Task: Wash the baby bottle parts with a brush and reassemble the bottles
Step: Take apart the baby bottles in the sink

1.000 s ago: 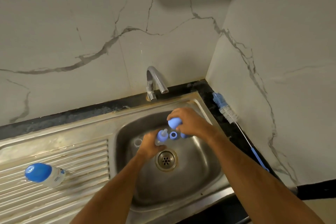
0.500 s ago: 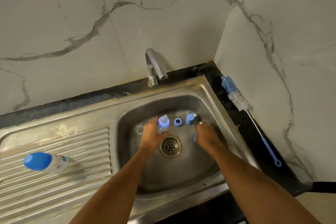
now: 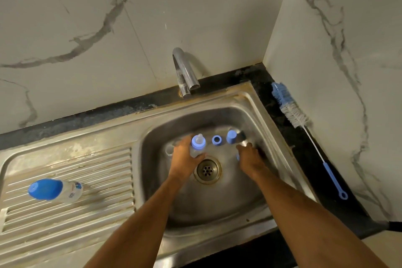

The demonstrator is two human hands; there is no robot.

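Steel sink (image 3: 258,102) is set in a corner of marble-patterned wall, with a ribbed drainboard (image 3: 71,172) to its left and a chrome tap (image 3: 185,72) at the back rim. Both hands are lowered into the basin, either side of the drain (image 3: 207,169).

A small baby bottle (image 3: 197,144) with a blue collar and clear teat is held upright by the left hand (image 3: 185,159), the fingers being wrapped round its body just left of the drain. A clear part (image 3: 169,150) is seen just beyond that hand, too blurred to be identified.

The right hand (image 3: 250,159) is placed low at the right of the drain, fingers bent downward onto the basin floor. A sliver of blue shows at its inner edge; whether anything is gripped cannot be told.

A blue ring (image 3: 216,140) and a blue cap (image 3: 231,136) are standing apart on the basin floor behind the hands, between the bottle and the right wall.

A second bottle (image 3: 56,189), capped in blue, is laid on its side on the drainboard, well apart from the basin. A bottle brush (image 3: 291,113) with a blue handle is laid on the dark counter (image 3: 359,215) along the right wall.
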